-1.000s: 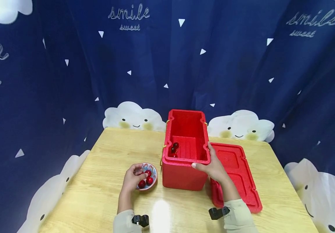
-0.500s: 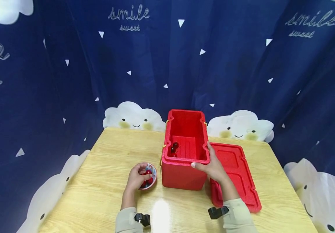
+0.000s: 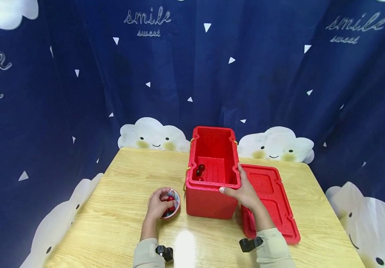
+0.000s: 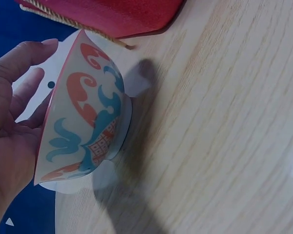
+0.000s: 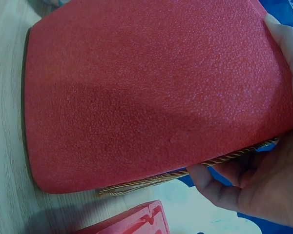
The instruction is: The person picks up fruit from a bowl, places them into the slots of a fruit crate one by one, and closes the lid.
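In the head view my left hand [image 3: 158,204] reaches over a small patterned bowl [image 4: 88,112], its fingers bent down past the rim among red cherries [image 3: 170,199]. The thumb overlaps the cherries; I cannot tell whether a cherry is pinched. In the left wrist view the fingertips dip behind the bowl's rim. My right hand [image 3: 246,191] grips the near right corner of an upright red foam box [image 3: 212,203], thumb on its front face and fingers along its side. Several dark and red cherries [image 3: 200,168] lie on the box floor at the left.
A red lid [image 3: 269,193] lies flat on the wooden table [image 3: 122,223], right of the box. Gold cords [image 5: 195,170] run along the box's sides. A dark blue curtain [image 3: 165,74] with white clouds hangs behind the table.
My left hand has moved a little to the right, deeper over the bowl, and its thumb now covers more of the cherries. The right hand and box have stayed in place.
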`<state>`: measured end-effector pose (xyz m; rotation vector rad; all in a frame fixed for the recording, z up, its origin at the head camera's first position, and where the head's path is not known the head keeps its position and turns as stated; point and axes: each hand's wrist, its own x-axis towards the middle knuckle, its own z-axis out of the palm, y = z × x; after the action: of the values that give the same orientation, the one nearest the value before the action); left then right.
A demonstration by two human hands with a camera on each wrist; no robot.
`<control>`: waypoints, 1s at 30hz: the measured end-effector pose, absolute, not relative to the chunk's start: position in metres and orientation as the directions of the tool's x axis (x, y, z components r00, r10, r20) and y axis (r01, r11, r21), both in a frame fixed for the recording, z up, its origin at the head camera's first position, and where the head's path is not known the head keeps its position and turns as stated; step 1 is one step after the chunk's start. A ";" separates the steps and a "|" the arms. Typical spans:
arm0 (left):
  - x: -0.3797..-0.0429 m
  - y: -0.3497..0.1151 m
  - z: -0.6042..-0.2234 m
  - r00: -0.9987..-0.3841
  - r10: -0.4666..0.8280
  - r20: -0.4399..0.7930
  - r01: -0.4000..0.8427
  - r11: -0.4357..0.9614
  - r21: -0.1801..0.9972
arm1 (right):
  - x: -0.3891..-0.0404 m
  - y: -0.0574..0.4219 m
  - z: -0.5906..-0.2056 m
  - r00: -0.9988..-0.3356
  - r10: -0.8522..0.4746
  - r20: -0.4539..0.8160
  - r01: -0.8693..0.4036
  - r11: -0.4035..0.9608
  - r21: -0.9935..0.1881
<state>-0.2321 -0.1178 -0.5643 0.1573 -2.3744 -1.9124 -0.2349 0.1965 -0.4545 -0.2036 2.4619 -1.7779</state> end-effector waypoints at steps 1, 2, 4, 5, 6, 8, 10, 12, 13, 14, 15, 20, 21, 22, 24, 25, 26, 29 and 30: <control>-0.232 -0.117 -0.564 -0.991 -0.135 0.010 -0.019 0.215 0.976 | -0.236 0.197 -0.456 -0.987 -0.163 0.005 -0.057 0.317 -0.947; -0.233 -0.117 -0.564 -0.991 -0.134 0.013 -0.016 0.213 0.977 | -0.237 0.198 -0.458 -0.987 -0.161 0.011 -0.063 0.321 -0.945; -0.233 -0.115 -0.564 -0.991 -0.128 0.030 0.001 0.221 0.975 | -0.238 0.199 -0.459 -0.987 -0.158 0.017 -0.069 0.326 -0.943; -0.233 -0.115 -0.564 -0.992 -0.122 0.035 0.008 0.218 0.976 | -0.238 0.199 -0.460 -0.987 -0.159 0.021 -0.073 0.328 -0.942; -0.234 -0.114 -0.564 -0.993 -0.116 0.039 0.013 0.211 0.977 | -0.238 0.199 -0.460 -0.988 -0.154 0.021 -0.071 0.328 -0.942; -0.234 -0.113 -0.565 -0.994 -0.102 0.044 0.023 0.202 0.979 | -0.238 0.199 -0.461 -0.988 -0.151 0.022 -0.071 0.331 -0.941; -0.235 -0.112 -0.565 -0.995 -0.091 0.052 0.033 0.199 0.979 | -0.238 0.199 -0.461 -0.989 -0.149 0.016 -0.065 0.330 -0.942; -0.236 -0.111 -0.567 -0.995 -0.086 0.057 0.040 0.192 0.981 | -0.238 0.199 -0.461 -0.989 -0.146 0.011 -0.059 0.331 -0.942; -0.236 -0.111 -0.567 -0.994 -0.086 0.063 0.046 0.192 0.980 | -0.238 0.199 -0.461 -0.989 -0.145 0.007 -0.056 0.332 -0.942; -0.237 -0.110 -0.568 -0.994 -0.084 0.069 0.052 0.189 0.981 | -0.238 0.199 -0.461 -0.989 -0.146 0.005 -0.054 0.331 -0.942; -0.237 -0.110 -0.569 -0.994 -0.083 0.073 0.057 0.185 0.981 | -0.237 0.199 -0.461 -0.990 -0.141 0.001 -0.048 0.330 -0.943; -0.238 -0.110 -0.571 -0.993 -0.086 0.086 0.067 0.204 0.977 | -0.237 0.198 -0.460 -0.991 -0.137 -0.007 -0.039 0.327 -0.944; -0.238 -0.110 -0.571 -0.992 -0.088 0.086 0.066 0.215 0.974 | -0.237 0.198 -0.460 -0.991 -0.137 -0.008 -0.037 0.327 -0.944; -0.238 -0.110 -0.570 -0.992 -0.090 0.084 0.063 0.223 0.973 | -0.237 0.198 -0.460 -0.991 -0.137 -0.008 -0.037 0.326 -0.945; -0.238 -0.109 -0.569 -0.993 -0.091 0.073 0.050 0.234 0.971 | -0.237 0.198 -0.460 -0.991 -0.134 -0.009 -0.035 0.326 -0.945; -0.235 -0.109 -0.564 -0.994 -0.085 0.068 0.046 0.236 0.971 | -0.237 0.198 -0.460 -0.991 -0.135 -0.010 -0.035 0.325 -0.945; -0.235 -0.108 -0.563 -0.995 -0.077 0.062 0.042 0.237 0.971 | -0.237 0.198 -0.460 -0.991 -0.134 -0.010 -0.034 0.324 -0.945; -0.233 -0.108 -0.562 -0.997 -0.061 0.049 0.033 0.233 0.972 | -0.237 0.198 -0.461 -0.991 -0.134 -0.009 -0.035 0.321 -0.946; -0.232 -0.108 -0.561 -0.997 -0.060 0.040 0.025 0.231 0.973 | -0.237 0.198 -0.462 -0.991 -0.135 -0.008 -0.036 0.319 -0.947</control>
<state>-0.2324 -0.1083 -0.5612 0.0349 -2.4097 -1.9070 -0.2367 0.1981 -0.4616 -0.1612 2.4803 -1.7782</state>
